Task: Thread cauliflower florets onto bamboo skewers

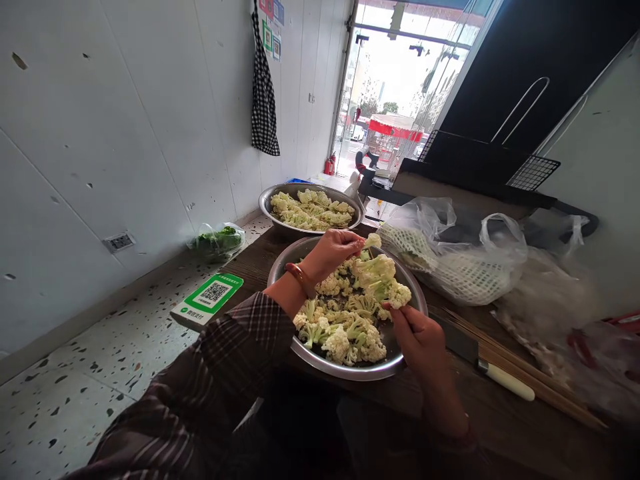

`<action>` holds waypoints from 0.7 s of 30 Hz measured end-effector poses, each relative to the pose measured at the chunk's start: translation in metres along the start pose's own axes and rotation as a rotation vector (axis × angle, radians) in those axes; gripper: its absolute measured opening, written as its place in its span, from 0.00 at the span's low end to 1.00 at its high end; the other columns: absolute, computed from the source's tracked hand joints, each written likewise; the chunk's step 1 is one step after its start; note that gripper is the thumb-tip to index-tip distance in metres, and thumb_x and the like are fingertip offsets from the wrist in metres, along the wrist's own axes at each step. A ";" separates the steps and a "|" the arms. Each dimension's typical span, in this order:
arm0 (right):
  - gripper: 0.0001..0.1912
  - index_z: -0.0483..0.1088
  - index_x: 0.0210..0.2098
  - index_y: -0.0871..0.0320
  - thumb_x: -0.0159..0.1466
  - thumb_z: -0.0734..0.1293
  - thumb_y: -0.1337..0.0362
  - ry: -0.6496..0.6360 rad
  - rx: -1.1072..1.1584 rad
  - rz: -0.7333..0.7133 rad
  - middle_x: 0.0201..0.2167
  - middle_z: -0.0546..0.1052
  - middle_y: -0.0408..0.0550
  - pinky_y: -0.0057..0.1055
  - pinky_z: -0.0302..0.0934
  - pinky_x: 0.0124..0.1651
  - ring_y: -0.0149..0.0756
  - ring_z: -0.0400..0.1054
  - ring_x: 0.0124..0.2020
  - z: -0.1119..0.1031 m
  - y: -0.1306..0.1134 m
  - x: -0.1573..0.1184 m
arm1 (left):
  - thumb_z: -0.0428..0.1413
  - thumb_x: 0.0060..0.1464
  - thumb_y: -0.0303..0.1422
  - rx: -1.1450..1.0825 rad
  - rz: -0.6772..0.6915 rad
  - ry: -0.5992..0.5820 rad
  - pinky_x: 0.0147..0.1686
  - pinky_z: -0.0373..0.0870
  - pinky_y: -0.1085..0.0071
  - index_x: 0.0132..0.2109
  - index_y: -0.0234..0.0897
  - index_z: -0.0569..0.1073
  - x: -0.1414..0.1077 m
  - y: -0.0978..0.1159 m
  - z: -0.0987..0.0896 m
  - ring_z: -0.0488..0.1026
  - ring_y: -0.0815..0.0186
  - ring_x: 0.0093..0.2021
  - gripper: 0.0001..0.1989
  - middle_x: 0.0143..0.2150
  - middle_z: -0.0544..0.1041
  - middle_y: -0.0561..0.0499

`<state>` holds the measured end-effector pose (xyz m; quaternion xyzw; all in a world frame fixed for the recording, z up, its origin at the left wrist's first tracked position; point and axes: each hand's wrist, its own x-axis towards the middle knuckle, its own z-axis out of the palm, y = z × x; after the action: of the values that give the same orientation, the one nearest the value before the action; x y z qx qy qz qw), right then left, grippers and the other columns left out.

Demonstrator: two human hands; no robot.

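Observation:
Above a steel bowl (pixel 284 263), my left hand (pixel 336 252) is closed in a pinch at the stem side of a small cauliflower floret (pixel 373 241). My right hand (pixel 421 337) pinches another cauliflower floret (pixel 400 295) at the bowl's right side. Between the two hands sits a larger cauliflower piece (pixel 376 270); whether it is joined to the held florets I cannot tell. Loose cauliflower florets (pixel 345 343) fill much of the bowl. Part of its left side is hidden behind my left forearm.
Behind stands a second steel bowl (pixel 263 203) of cauliflower. To the right lie a knife (pixel 505 380), thin wooden sticks (pixel 550 387) and plastic bags (pixel 470 267). A green QR-code sign (pixel 213 297) sits at the table's left edge, with bagged greens (pixel 219 240) beyond.

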<state>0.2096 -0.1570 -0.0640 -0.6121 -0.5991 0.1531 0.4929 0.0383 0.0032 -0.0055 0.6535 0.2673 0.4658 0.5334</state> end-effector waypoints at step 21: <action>0.22 0.81 0.37 0.62 0.66 0.65 0.49 0.048 0.009 0.090 0.16 0.63 0.38 0.27 0.51 0.24 0.30 0.56 0.20 0.000 0.002 -0.001 | 0.66 0.48 0.37 -0.042 0.008 -0.081 0.31 0.62 0.72 0.30 0.34 0.80 -0.004 0.002 0.006 0.68 0.69 0.31 0.09 0.29 0.76 0.50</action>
<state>0.2110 -0.1577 -0.0659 -0.6398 -0.5583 0.1632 0.5023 0.0419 -0.0039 -0.0045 0.6615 0.2332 0.4468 0.5553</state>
